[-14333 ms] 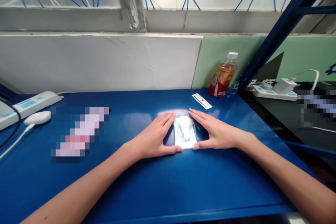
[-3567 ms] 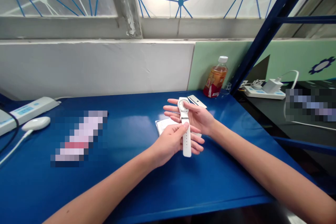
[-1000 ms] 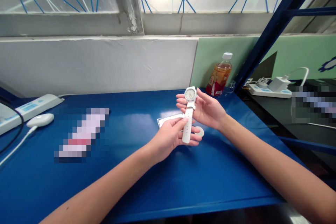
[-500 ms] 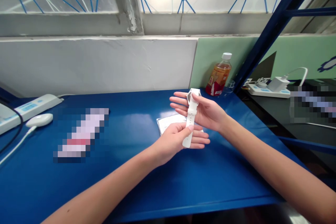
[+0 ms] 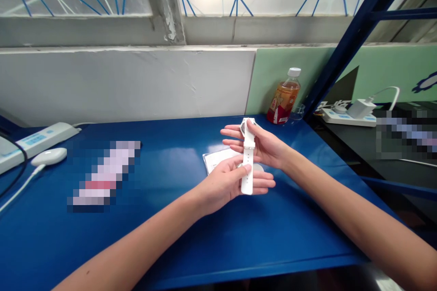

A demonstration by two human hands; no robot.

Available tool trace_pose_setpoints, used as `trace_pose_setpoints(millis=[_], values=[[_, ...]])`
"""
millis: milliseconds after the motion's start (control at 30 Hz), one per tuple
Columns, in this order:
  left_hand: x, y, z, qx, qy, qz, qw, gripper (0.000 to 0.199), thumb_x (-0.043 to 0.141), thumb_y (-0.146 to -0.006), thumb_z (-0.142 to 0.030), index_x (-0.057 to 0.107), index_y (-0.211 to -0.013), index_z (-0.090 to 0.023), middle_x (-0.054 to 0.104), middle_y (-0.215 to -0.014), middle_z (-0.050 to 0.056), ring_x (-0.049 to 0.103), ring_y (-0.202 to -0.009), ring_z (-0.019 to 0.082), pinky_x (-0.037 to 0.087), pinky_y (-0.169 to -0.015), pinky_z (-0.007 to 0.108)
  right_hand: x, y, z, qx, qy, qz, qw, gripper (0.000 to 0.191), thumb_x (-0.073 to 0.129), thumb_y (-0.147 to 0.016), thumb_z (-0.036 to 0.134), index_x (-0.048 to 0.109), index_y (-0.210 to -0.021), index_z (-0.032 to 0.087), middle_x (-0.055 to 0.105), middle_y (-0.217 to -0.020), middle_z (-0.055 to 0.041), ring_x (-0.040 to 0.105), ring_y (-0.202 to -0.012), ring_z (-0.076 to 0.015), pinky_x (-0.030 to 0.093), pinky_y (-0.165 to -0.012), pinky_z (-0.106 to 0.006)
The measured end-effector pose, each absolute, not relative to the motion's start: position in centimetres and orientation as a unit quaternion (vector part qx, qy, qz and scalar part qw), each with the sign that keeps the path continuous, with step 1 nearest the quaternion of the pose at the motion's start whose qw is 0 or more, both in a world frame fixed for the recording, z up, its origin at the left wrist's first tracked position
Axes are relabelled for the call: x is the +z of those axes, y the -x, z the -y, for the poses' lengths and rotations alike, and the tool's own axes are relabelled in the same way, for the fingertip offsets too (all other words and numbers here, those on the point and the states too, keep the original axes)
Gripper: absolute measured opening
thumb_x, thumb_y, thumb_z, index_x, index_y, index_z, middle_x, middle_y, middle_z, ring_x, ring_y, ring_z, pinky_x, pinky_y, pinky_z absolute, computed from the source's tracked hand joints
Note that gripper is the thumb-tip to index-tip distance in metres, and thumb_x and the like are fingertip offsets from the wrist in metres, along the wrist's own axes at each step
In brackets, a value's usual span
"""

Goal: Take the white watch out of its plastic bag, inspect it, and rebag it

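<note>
A white wristwatch (image 5: 249, 154) with a buckled strap hangs between both hands above the blue table (image 5: 164, 236). My left hand (image 5: 227, 182) holds the lower strap end under its thumb, with the other fingers stretched out to the right. Higher up, my right hand (image 5: 264, 141) has its thumb pressed on the watch near its case, fingers spread to the left behind it. The case is partly covered by the strap and thumb. Behind my left hand lies a white flat item (image 5: 213, 159), mostly hidden.
A bottle of orange-brown drink (image 5: 284, 97) stands at the back by a blue post. On the left are a power strip (image 5: 44, 141), a white charger-like object (image 5: 49, 157) and a blurred-out item (image 5: 105, 173). Another power strip (image 5: 351, 117) sits at the right.
The watch strap hangs straighter, its lower end slightly further right. My right hand has shifted a little to the left; my left hand is nearly unmoved.
</note>
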State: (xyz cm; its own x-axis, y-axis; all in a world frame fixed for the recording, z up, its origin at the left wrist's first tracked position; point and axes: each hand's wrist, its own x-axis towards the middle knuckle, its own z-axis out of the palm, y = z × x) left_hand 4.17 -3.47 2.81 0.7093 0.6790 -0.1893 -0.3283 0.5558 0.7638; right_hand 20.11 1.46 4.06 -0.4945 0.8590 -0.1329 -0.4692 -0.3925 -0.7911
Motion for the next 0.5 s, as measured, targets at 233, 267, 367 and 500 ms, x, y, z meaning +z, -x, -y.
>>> trace_pose_setpoints(millis=[233,267,367,500], values=[[3.11,-4.12,3.24,0.329,-0.328,-0.271,0.843,0.02,0.049,-0.098,-0.008,0.064,-0.11,-0.002,0.073,-0.106,0.023,0.071,-0.102,0.028,0.051,-0.096,0.043,3.94,-20.42,-1.7,0.816,0.263,0.336,0.391,0.059,0.024,-0.103,0.05,0.059,-0.121,0.006,0.063,-0.132,-0.0187,0.066,-0.113,-0.0231,0.04,-0.112,-0.039],[3.16,-4.14,3.21,0.324,-0.321,-0.274,0.847,0.021,0.048,-0.098,-0.008,0.065,-0.11,-0.002,0.073,-0.106,0.024,0.072,-0.101,0.028,0.051,-0.096,0.043,3.97,-20.42,-1.65,0.815,0.257,0.338,0.395,0.059,0.024,-0.103,0.05,0.059,-0.121,0.006,0.062,-0.134,-0.0192,0.065,-0.115,-0.0236,0.038,-0.112,-0.039],[3.21,-4.19,3.16,0.315,-0.308,-0.281,0.853,0.023,0.045,-0.1,-0.009,0.065,-0.109,-0.001,0.072,-0.108,0.024,0.072,-0.101,0.028,0.051,-0.096,0.044,4.01,-20.38,-1.49,0.812,0.235,0.345,0.408,0.065,0.024,-0.1,0.056,0.058,-0.123,0.005,0.059,-0.137,-0.0201,0.062,-0.119,-0.0264,0.037,-0.113,-0.042],[3.11,-4.08,3.11,0.318,-0.309,-0.266,0.856,0.024,0.047,-0.1,-0.012,0.066,-0.11,-0.002,0.072,-0.109,0.024,0.07,-0.105,0.03,0.048,-0.1,0.046,3.88,-20.48,-1.47,0.808,0.212,0.363,0.413,0.071,0.025,-0.096,0.064,0.058,-0.124,0.008,0.058,-0.139,-0.0186,0.057,-0.126,-0.0283,0.035,-0.113,-0.044]])
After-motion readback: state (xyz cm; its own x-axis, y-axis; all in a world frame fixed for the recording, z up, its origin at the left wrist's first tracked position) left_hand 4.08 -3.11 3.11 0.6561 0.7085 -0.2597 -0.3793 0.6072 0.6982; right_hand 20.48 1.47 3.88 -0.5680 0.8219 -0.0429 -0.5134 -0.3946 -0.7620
